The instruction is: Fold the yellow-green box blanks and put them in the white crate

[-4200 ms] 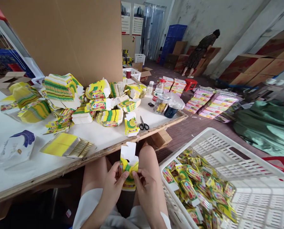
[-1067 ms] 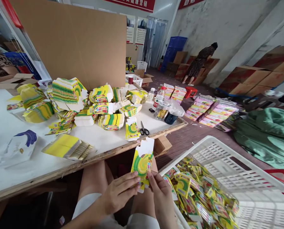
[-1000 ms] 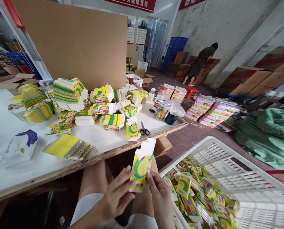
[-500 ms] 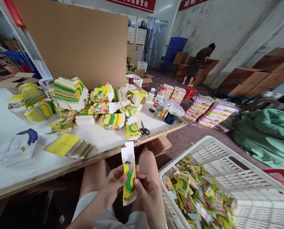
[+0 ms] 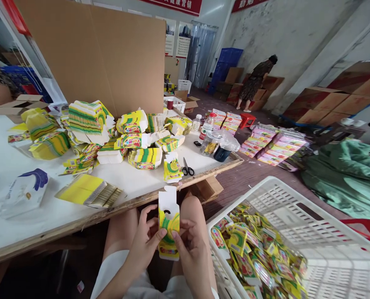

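Observation:
Between my two hands, above my lap, is a small yellow and green carton [image 5: 169,226] with its white top flap standing up. My left hand [image 5: 147,232] grips its left side, thumb on the front face. On the right side my right hand [image 5: 189,241] holds it, thumb also pressed on the front. The fingers behind the carton are partly hidden. Just beyond, at the table edge, stands a short stack of similar flat cartons [image 5: 172,169] beside black-handled scissors [image 5: 188,167].
A white plastic basket [image 5: 284,187] of yellow packets stands at my right. Bundles of flat cartons [image 5: 88,120] cover the table [image 5: 79,220] behind a tall cardboard sheet [image 5: 110,58]. Bottles and a jar [image 5: 210,143] stand at its right end. A person [image 5: 256,81] bends over boxes farther back.
The carton has turned to face me and opened out wider, from a narrow folded shape to a fuller box. Both thumbs now press on its front.

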